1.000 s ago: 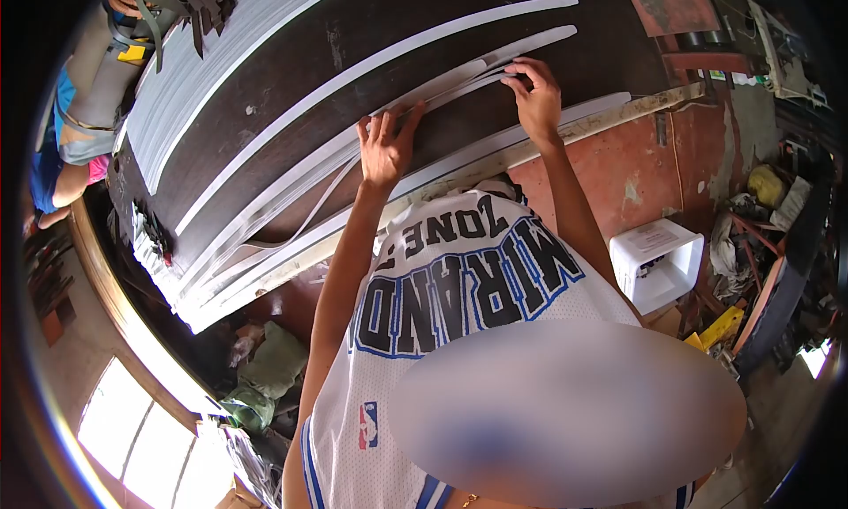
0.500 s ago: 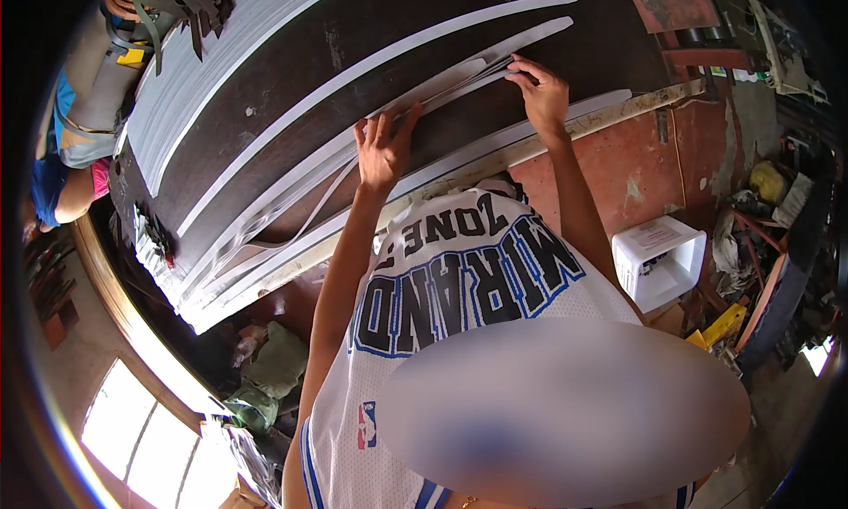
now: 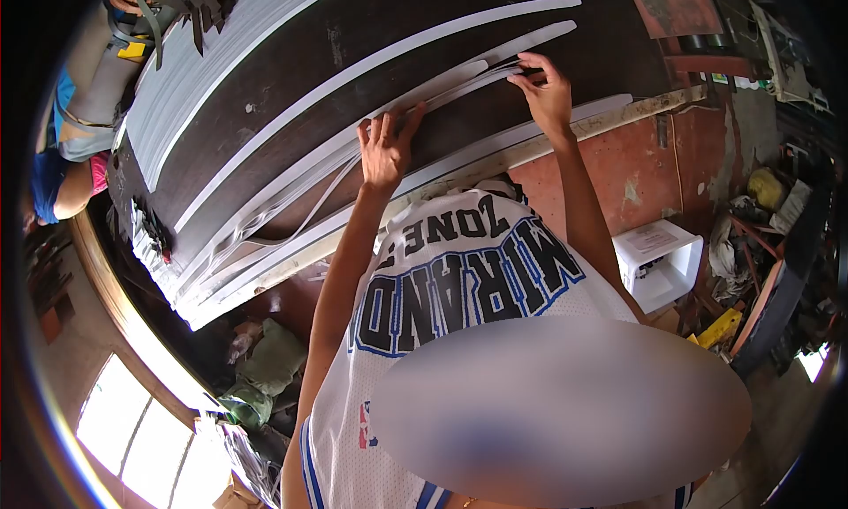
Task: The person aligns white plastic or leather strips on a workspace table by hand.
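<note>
Long pale strips lie bundled along the dark tabletop, slightly fanned at their right ends. My left hand rests on the bundle, fingers apart and thumb stretched to the right, pressing from above. At the right end of the bundle, my right hand pinches thin strip ends between thumb and fingers. Just beyond my hands, a single white strip lies curved across the table. One loose strip bends away from the bundle below my left hand. How many strips are pinched cannot be made out.
A thick stack of white strips covers the table's far left. Another strip lies along the wooden front edge. A white plastic crate stands at lower right. Part of another person shows at the left.
My right hand has shifted slightly to the right with the strip ends, which sit closer together. My left hand stays almost in place on the bundle.
</note>
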`<state>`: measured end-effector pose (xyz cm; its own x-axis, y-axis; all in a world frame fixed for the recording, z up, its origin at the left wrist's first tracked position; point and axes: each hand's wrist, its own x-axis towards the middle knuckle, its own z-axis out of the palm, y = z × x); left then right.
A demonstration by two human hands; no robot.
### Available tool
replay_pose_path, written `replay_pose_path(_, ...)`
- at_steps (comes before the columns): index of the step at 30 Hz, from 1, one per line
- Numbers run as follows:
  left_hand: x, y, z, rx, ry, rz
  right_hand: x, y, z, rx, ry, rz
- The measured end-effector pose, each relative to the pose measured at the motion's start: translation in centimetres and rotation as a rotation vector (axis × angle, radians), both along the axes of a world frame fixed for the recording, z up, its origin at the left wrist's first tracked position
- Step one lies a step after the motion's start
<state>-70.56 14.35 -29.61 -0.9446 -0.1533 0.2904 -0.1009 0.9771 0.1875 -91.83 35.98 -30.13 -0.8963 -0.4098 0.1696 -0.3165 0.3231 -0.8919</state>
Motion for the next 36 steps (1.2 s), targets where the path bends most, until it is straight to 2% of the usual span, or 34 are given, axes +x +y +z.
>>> replay_pose_path(2,-0.1,0.0,-0.3,0.010,0.007,-0.012,0.2,0.0,0.0,-0.059,-0.071,-0.059)
replay_pose_path(6,-0.1,0.2,-0.4,0.018,0.016,-0.032,0.0,0.2,-0.7,-0.011,-0.065,-0.076)
replay_pose_path(8,-0.2,0.3,-0.4,0.017,0.022,-0.034,-0.3,0.3,-1.1,0.074,0.055,-0.029)
replay_pose_path(11,0.0,0.3,-0.2,0.009,0.052,-0.039,0.0,0.0,-0.8,0.099,0.051,-0.012)
replay_pose_path(19,-1.1,0.7,0.0,-0.011,0.023,-0.054,1.3,-0.6,0.2,0.003,0.114,-0.008)
replay_pose_path(22,-1.7,1.2,0.2,0.040,0.024,-0.058,1.0,-0.3,-0.1,0.000,0.084,-0.003)
replay_pose_path(25,-3.6,1.6,0.3,0.149,0.137,-0.060,0.8,-0.2,0.2,0.023,0.043,0.003)
replay_pose_path(27,-4.9,1.5,0.2,0.275,0.145,0.041,0.8,-0.1,0.7,0.041,0.017,0.005)
replay_pose_path(29,-5.7,1.0,1.9,0.282,0.068,0.084,0.6,0.1,1.2,0.152,0.021,0.056)
replay_pose_path(31,-5.3,-0.5,2.6,0.412,-0.088,0.055,1.1,-0.3,1.3,0.120,0.103,0.081)
replay_pose_path(36,-4.9,-1.6,2.9,0.457,-0.133,0.031,0.9,-0.4,1.0,0.150,0.217,0.124)
